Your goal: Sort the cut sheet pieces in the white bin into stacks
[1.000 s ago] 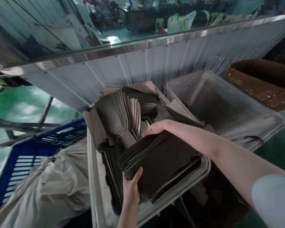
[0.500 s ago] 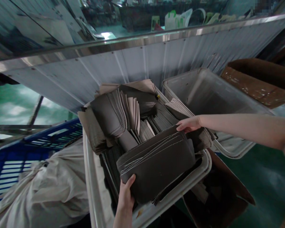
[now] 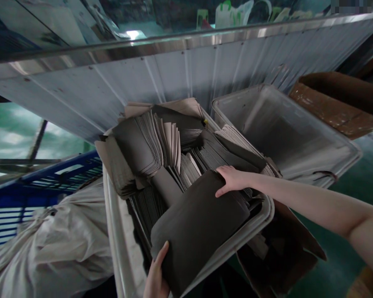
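Observation:
A stack of dark grey flat sheets [image 3: 195, 231] with rounded corners lies tilted across the near side of a white plastic bin [image 3: 119, 256]. My left hand [image 3: 158, 273] grips its lower left edge, thumb on top and fingers hidden underneath. At the upper edge, my right hand [image 3: 231, 181] is closed over the sheets with the thumb on their face. Behind them the bin is heaped with bundles of similar sheets [image 3: 135, 145], some dark grey, others showing beige sides. I cannot make out what the sheets are made of.
To the right stands a greyish plastic bin [image 3: 286, 128], with a brown cardboard box [image 3: 338, 103] beyond it. An open carton [image 3: 279, 252] sits low at right. At left are a blue crate [image 3: 43, 198] and a pale cloth bundle [image 3: 71, 244]. A corrugated wall [image 3: 168, 74] runs behind.
The stack's fanned upper edges no longer show; a smooth dark face is now on top. My right hand has moved left along the upper edge, and my left hand slightly down and left.

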Tool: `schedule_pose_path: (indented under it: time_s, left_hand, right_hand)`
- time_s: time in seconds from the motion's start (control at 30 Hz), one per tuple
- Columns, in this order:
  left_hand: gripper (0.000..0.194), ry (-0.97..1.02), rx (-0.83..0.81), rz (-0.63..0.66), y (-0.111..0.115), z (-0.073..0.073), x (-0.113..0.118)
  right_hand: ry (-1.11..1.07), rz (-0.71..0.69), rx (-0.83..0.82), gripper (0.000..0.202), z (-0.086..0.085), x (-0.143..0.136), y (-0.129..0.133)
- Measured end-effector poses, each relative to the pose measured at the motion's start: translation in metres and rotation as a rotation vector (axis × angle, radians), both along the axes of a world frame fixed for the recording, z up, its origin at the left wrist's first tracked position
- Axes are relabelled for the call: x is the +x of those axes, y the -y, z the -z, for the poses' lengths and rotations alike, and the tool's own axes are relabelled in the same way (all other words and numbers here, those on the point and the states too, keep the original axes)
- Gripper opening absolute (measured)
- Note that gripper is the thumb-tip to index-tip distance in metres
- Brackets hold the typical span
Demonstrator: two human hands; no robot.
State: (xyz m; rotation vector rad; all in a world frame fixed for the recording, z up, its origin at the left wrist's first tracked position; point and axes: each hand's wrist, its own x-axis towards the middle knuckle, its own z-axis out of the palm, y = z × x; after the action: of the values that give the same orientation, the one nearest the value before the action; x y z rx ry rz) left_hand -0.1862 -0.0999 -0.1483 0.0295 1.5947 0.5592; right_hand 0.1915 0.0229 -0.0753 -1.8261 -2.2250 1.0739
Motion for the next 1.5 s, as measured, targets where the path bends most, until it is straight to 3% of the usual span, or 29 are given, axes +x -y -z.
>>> schedule_pose_path:
  time_s: [0.17, 0.27, 0.37, 0.47, 0.53, 0.6, 0.73, 0.87, 1.0, 1.07, 1.1, 1.17, 1.23, 1.33, 1.4, 1.5]
  left_hand:
    - [0.052, 0.129, -0.004, 0.024, -0.009, 0.008, -0.009]
    - [0.052, 0.178, -0.011, 0.026, -0.012, 0.015, -0.015]
    - [0.054, 0.212, -0.05, 0.024, -0.01, 0.016, -0.019]
    - [0.055, 0.217, -0.076, 0.034, -0.004, 0.014, -0.019]
    - [0.053, 0.197, -0.024, 0.042, 0.0, 0.012, -0.018]
    - [0.05, 0.172, 0.067, 0.042, 0.003, 0.012, -0.017]
    - [0.045, 0.129, 0.143, 0.041, 0.008, 0.007, -0.016]
    - [0.055, 0.088, 0.255, 0.056, 0.001, -0.016, -0.013]
    - [0.068, -0.044, 0.72, 0.105, -0.042, -0.048, -0.005]
    - [0.065, -0.084, 0.937, 0.22, -0.073, -0.06, 0.003]
    - [0.063, -0.06, 0.991, 0.342, -0.088, -0.064, 0.008]
    - [0.066, -0.019, 1.051, 0.419, -0.113, -0.07, 0.021]
    - [0.073, 0.054, 1.068, 0.494, -0.126, -0.069, 0.033]
    - [0.093, 0.115, 1.031, 0.585, -0.128, -0.058, 0.042]
    - [0.102, 0.113, 1.031, 0.582, -0.125, -0.046, 0.043]
    - [0.08, 0.035, 1.063, 0.426, -0.122, -0.032, 0.044]
  right_hand:
    - [-0.241, 0.386, -0.338, 0.097, 0.001, -0.006, 0.014]
    - [-0.573, 0.555, -0.572, 0.082, -0.003, -0.009, 0.024]
    - [-0.882, 0.64, -0.637, 0.077, -0.009, -0.011, 0.042]
    - [-0.915, 0.776, -0.67, 0.081, -0.012, -0.014, 0.062]
    - [-0.917, 0.767, -0.694, 0.079, -0.012, -0.017, 0.072]
    - [-0.892, 0.707, -0.631, 0.075, -0.012, -0.02, 0.081]
    - [-0.63, 0.68, -0.342, 0.079, -0.015, -0.023, 0.097]
    - [-0.804, 0.635, -0.305, 0.082, -0.028, -0.015, 0.114]
    - [-0.836, 0.647, -0.025, 0.073, -0.049, 0.016, 0.117]
    - [-0.766, 0.599, 0.148, 0.068, -0.055, 0.034, 0.109]
    - [-0.731, 0.551, 0.224, 0.066, -0.056, 0.041, 0.103]
    - [-0.676, 0.43, 0.33, 0.065, -0.053, 0.05, 0.091]
    - [-0.654, 0.323, 0.339, 0.072, -0.042, 0.053, 0.081]
    - [-0.623, 0.225, 0.325, 0.085, -0.023, 0.049, 0.076]
    - [-0.603, 0.229, 0.328, 0.075, -0.013, 0.045, 0.077]
    - [-0.635, 0.381, 0.33, 0.054, -0.011, 0.038, 0.077]
